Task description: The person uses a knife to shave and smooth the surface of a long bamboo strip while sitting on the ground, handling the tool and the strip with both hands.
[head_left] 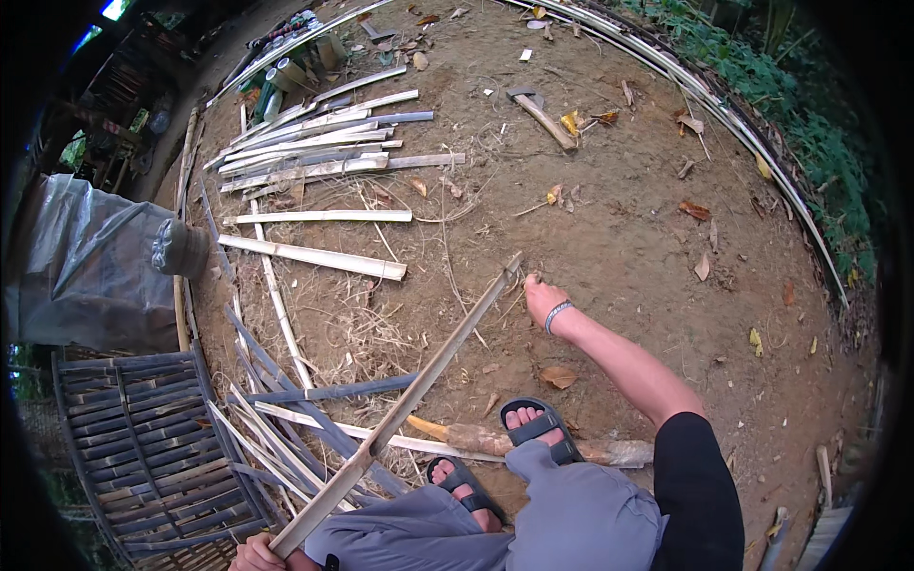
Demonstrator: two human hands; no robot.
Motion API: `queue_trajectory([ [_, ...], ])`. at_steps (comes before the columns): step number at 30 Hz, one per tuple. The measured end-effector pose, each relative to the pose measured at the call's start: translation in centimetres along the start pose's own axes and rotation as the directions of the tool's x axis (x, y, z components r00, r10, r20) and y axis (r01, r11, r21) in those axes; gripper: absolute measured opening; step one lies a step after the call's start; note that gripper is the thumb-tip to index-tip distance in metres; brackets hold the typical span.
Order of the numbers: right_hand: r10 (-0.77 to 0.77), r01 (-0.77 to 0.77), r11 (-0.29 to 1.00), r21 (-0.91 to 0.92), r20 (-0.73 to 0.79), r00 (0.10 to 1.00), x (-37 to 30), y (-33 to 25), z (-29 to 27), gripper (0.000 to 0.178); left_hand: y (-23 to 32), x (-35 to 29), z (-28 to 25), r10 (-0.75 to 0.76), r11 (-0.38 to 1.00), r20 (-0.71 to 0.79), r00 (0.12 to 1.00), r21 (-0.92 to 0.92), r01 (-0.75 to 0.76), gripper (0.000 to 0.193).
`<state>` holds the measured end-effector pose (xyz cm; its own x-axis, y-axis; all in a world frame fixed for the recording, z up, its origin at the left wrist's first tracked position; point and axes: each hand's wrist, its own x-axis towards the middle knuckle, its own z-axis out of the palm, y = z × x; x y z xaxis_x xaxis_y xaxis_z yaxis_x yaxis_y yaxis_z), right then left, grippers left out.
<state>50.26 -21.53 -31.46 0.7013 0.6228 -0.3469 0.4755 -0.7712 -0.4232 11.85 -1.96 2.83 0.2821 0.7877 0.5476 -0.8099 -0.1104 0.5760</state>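
Fingers of the left hand [255,554] clench the near end of a long split bamboo strip [409,400], which slants up across the dirt ground [628,247]. Right hand [541,297] reaches down beside the strip's far tip; its fingers' grip cannot be told. Sandalled feet [533,428] rest beside a thick pole [514,443].

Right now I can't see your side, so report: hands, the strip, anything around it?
Left hand shut on bamboo strip, raised slantwise. Right hand down on the dirt by the strip's far tip; grip unclear. Split slats and a log lie underneath.
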Motion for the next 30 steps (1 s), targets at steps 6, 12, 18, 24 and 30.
queue_trajectory([
  [6, -0.058, 0.058, 0.998, -0.001, 0.112, 0.992, -2.3, -4.6, -1.2, 0.017, 0.6, -0.1, 0.1, 0.0, 0.991, 0.082, 0.997, -0.134, 0.011, 0.058],
  [12, 0.109, -0.108, 0.993, -0.036, 0.017, 0.994, 0.9, 2.1, -0.6, 0.018, -0.4, 0.0, 1.0, -0.01, 0.986, 0.092, 0.996, -0.167, 0.025, 0.059],
  [18, -0.043, 0.047, 0.999, -0.023, 0.162, 0.986, -4.9, -4.8, -3.9, 0.018, 0.0, 0.1, 2.5, -0.027, 0.985, 0.166, 0.986, -0.162, 0.054, 0.055],
  [24, -0.02, 0.026, 0.996, -0.086, 0.067, 0.998, -3.8, -1.9, -4.1, 0.018, -0.8, 0.7, 5.4, -0.116, 0.964, 0.634, 0.765, -0.115, 0.241, 0.044],
  [30, -0.249, 0.249, 0.968, 0.006, 0.109, 0.962, -12.0, -9.6, -7.3, 0.017, -0.9, 0.8, 4.0, -0.083, 0.944, 0.617, 0.782, -0.204, 0.261, 0.045],
])
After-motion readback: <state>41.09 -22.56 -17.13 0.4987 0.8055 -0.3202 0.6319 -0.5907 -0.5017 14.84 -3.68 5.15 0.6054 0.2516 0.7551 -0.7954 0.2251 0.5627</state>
